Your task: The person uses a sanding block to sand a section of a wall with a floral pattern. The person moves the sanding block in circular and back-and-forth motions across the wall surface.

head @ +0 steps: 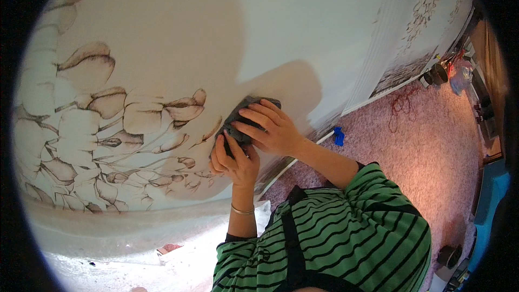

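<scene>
A dark grey folded cloth or soft pad (243, 107) lies against a pale surface (162, 28) printed with brown-outlined flowers. My right hand (269, 127) is spread over its upper right part, fingers pointing left. On its lower part, the fingers of my left hand (235, 158) are bent over the edge; a thin bangle (242, 211) circles that wrist. Both hands hold the pad to the surface, close together. A small printed bud (211, 133) shows just left of the pad. What is under the pad is hidden.
A white edge strip (324, 138) separates the printed surface from a pinkish carpet (438, 146). Blue material (339, 136) sits at the strip. Red cord (401, 109) lies on the carpet. Clear plastic sheeting (162, 227) borders the lower left. A tape roll (449, 256) is at lower right.
</scene>
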`<state>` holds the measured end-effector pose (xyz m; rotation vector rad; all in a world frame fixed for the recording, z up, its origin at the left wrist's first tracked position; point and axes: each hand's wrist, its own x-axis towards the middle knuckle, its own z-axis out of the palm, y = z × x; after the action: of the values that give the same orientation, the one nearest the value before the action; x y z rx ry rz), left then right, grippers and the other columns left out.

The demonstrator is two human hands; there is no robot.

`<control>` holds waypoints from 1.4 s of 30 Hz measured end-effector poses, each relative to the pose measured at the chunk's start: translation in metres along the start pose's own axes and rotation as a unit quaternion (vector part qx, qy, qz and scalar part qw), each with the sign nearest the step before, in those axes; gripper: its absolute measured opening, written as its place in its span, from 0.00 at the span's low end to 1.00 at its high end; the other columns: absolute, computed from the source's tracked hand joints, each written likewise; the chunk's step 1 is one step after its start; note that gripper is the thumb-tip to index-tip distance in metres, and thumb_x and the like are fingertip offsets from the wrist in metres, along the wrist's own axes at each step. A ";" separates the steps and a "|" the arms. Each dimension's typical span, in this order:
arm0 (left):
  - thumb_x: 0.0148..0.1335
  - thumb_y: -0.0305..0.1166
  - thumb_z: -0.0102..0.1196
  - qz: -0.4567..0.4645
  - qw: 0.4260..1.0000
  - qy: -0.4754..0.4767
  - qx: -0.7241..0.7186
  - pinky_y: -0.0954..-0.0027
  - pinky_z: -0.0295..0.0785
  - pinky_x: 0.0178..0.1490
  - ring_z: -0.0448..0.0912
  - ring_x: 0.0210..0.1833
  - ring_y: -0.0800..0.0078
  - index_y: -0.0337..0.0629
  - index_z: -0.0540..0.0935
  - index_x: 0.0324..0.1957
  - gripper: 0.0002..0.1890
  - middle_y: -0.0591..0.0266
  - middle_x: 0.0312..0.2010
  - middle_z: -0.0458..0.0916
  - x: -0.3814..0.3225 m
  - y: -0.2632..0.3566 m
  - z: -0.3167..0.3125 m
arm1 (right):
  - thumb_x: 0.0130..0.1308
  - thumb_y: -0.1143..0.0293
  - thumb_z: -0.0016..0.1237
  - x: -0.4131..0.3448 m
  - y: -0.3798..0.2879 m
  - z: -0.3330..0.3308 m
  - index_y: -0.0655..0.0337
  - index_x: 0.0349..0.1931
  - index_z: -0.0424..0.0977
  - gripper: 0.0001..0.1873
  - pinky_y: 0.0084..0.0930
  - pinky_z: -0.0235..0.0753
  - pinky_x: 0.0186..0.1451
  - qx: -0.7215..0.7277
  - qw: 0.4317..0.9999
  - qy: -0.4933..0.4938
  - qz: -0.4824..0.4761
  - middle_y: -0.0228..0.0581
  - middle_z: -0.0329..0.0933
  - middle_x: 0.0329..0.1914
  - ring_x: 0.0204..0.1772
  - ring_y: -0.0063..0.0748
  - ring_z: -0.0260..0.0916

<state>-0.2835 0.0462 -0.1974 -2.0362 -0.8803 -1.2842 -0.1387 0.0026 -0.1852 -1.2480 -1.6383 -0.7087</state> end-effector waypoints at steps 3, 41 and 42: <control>0.66 0.37 0.54 -0.011 1.000 0.003 0.008 0.54 0.55 0.62 0.64 0.59 0.58 0.33 0.81 0.58 0.23 0.53 0.62 0.71 0.014 0.016 0.004 | 0.58 0.63 0.61 0.008 0.015 -0.011 0.43 0.64 0.74 0.30 0.46 0.61 0.79 -0.006 1.000 -0.003 0.000 0.32 0.66 0.72 0.74 0.40 0.62; 0.58 0.32 0.58 0.001 1.000 0.019 -0.026 0.54 0.57 0.62 0.64 0.60 0.56 0.32 0.78 0.62 0.29 0.52 0.62 0.69 0.074 0.168 0.069 | 0.56 0.71 0.58 -0.016 0.162 -0.103 0.44 0.62 0.76 0.30 0.47 0.63 0.76 -0.022 0.996 0.065 0.059 0.37 0.67 0.68 0.70 0.44 0.65; 0.58 0.32 0.58 0.008 0.999 0.025 -0.022 0.54 0.58 0.62 0.64 0.60 0.56 0.32 0.78 0.62 0.29 0.52 0.62 0.70 0.072 0.167 0.068 | 0.56 0.71 0.58 -0.017 0.161 -0.102 0.44 0.62 0.76 0.30 0.47 0.63 0.76 -0.025 0.996 0.061 0.053 0.36 0.67 0.68 0.70 0.43 0.65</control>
<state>-0.0938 0.0099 -0.1771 -2.0324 -0.8190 -1.3504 0.0470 -0.0401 -0.1730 -1.2931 -1.4518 -0.7492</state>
